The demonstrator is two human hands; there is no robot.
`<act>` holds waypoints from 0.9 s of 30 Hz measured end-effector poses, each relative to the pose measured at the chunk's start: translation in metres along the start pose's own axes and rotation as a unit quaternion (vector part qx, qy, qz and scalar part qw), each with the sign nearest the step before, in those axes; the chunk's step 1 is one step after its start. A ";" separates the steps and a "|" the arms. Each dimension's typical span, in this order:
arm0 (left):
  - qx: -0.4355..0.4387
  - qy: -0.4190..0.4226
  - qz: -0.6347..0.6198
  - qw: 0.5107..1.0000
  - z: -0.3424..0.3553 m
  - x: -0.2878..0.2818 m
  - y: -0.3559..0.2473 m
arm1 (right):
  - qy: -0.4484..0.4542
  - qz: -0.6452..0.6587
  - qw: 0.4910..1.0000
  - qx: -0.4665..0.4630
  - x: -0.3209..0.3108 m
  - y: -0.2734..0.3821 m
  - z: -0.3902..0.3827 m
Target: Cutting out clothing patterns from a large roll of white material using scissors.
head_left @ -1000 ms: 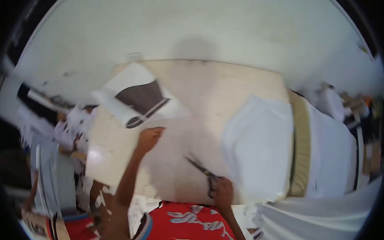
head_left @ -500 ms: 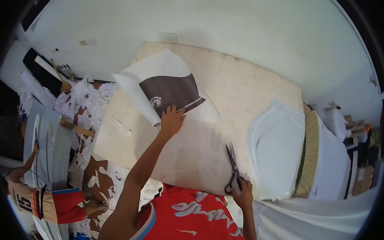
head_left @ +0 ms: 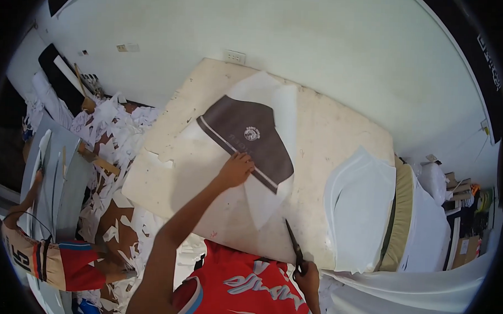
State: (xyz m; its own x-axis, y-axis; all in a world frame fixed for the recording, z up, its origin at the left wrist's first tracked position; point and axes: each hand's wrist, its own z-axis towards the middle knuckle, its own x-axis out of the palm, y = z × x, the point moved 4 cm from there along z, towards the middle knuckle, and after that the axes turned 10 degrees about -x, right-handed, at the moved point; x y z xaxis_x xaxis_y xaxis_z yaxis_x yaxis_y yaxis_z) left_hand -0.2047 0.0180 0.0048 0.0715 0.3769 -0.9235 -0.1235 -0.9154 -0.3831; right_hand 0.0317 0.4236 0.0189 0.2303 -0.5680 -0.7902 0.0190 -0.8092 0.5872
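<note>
White paper sheet (head_left: 275,111) printed with a dark brown shirt shape lies mid-desk (head_left: 341,138); the left hand (head_left: 235,170) presses flat on its 7 o'clock edge. Toward 4 o'clock, the right hand (head_left: 307,276) is clamped on scissors (head_left: 294,246), blades together.

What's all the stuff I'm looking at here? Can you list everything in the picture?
Table: one, cream, worn top, centre.
Printed sheet: one, white with a dark brown sleeve-shaped panel, on the table.
Stack of white sheets: one, white, right end of the table.
Tan pad: one, olive-tan, just right of the stack.
Paper scraps: many, white, on the floor left of the table.
Wall socket: one, white, on the wall behind the table.
Another person: one, in red and tan shorts, lower left.
Scissors: one pair, dark, in the right hand.
Left hand: pressing on the printed sheet.
Right hand: grip closed on the scissors' handles.
</note>
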 end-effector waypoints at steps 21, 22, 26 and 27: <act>-0.197 -0.200 -0.032 0.959 -0.129 0.030 -0.063 | 0.365 0.236 0.900 0.045 0.041 0.074 0.093; -0.205 -0.195 -0.047 0.958 -0.129 0.030 -0.060 | 0.362 0.240 0.900 0.032 0.043 0.080 0.097; -0.193 -0.193 -0.033 0.961 -0.126 0.028 -0.054 | 0.352 0.222 0.909 0.010 0.047 0.094 0.108; -0.180 -0.202 -0.028 0.962 -0.127 0.028 -0.055 | 0.350 0.216 0.911 0.028 0.048 0.094 0.108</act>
State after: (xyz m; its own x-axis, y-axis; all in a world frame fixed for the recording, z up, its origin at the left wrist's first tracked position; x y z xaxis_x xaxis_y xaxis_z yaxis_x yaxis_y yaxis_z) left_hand -0.0707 0.0608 0.0022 -0.3321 0.3843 -0.8614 0.2254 -0.8544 -0.4681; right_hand -0.0602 0.3036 0.0171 0.7695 -0.6158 -0.1693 -0.2657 -0.5497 0.7920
